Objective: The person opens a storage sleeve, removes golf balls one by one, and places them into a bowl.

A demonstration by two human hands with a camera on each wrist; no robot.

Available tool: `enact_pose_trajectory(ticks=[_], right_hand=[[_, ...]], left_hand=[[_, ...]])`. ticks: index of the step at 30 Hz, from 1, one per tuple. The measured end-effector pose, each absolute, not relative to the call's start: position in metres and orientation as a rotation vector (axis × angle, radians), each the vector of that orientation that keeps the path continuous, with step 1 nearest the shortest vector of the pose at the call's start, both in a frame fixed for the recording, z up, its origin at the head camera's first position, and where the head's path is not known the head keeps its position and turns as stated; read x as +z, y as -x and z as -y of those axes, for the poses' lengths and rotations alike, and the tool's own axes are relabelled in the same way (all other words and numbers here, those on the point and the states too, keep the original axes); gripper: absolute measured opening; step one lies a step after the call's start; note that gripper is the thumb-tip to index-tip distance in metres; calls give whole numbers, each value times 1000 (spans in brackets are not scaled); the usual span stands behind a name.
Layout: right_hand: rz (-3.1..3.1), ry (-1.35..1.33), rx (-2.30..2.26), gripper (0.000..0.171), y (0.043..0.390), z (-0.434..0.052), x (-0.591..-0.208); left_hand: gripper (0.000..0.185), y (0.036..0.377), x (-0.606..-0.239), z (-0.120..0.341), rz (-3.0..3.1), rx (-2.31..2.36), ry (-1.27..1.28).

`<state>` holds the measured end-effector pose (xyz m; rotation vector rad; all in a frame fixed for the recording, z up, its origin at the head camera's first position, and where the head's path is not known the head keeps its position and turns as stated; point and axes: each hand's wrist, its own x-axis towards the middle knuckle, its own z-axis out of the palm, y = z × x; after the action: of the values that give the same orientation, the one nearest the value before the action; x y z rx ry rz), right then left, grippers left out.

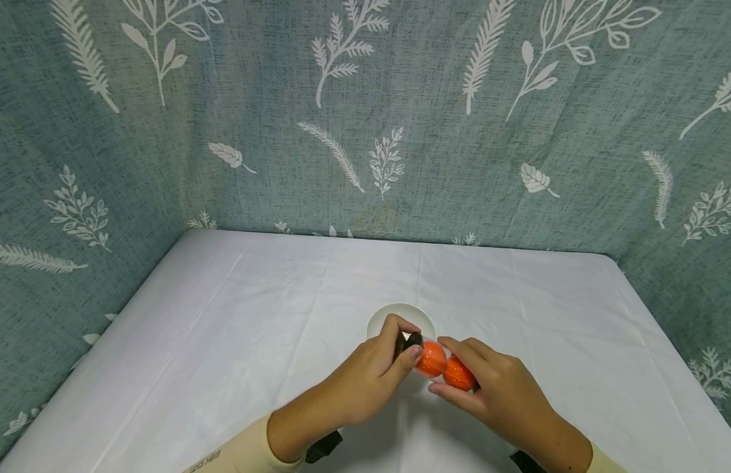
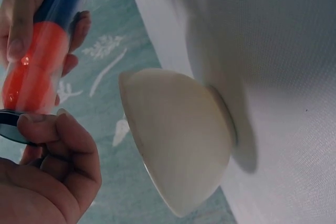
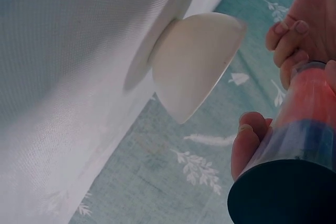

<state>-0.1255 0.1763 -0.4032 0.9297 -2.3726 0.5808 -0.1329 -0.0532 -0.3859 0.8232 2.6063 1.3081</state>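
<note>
**Head view and wrist views: a clear tube of orange balls held over a white bowl**

Head view: a clear plastic tube [image 1: 444,366] filled with orange balls is held between both hands, just above the near rim of a small white bowl [image 1: 382,320] that stands on a desk [image 1: 223,341] covered with a white cloth. The left hand [image 1: 374,374] is curled round the tube's dark-capped end, with the thumb and forefinger pinching the black cap [image 1: 414,340]. The tube's other end is gripped by the right hand [image 1: 490,387], its fingers wrapped over the top and its thumb beneath. Cream sleeves are seen at both wrists. A teal backdrop [image 1: 460,131] printed with white leaves is hung behind and beside the desk.

Left wrist view: the tube [image 2: 39,61] is seen with its orange contents and a dark band toward its far end. The black cap [image 2: 11,132] is pinched by the curled fingers of the left hand [image 2: 50,177], while the tube's body is clasped by the fingers of the right hand [image 2: 21,19]. The bowl [image 2: 178,140] is shown from its outer side, resting on the desk cloth [image 2: 283,77], just beside the hands and apart from them.

Right wrist view: the tube [image 3: 299,124] is seen from its dark base, gripped by the right hand [image 3: 252,145], whose thumb is pressed against its wall. The fingers of the left hand [image 3: 296,30] are curled at the far end. The bowl [image 3: 194,61] is seen nearby on the cloth [image 3: 68,77].
</note>
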Motion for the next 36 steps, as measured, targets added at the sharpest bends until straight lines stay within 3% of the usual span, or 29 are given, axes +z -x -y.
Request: enact_pose_trajectory(ticks=[16,27,36], right_hand=[[2334,-936,573,61,127,-176,-404],[2423,-905,628,56,127,-179,-398],[2422,-920,676,56,126,-181,-398]], left_hand=[[32,134,-387,51,-2595,1352,-784],[44,143,-385,63,-2703,1122,-1043],[43,147,-383,67,-2763,986,-1249]])
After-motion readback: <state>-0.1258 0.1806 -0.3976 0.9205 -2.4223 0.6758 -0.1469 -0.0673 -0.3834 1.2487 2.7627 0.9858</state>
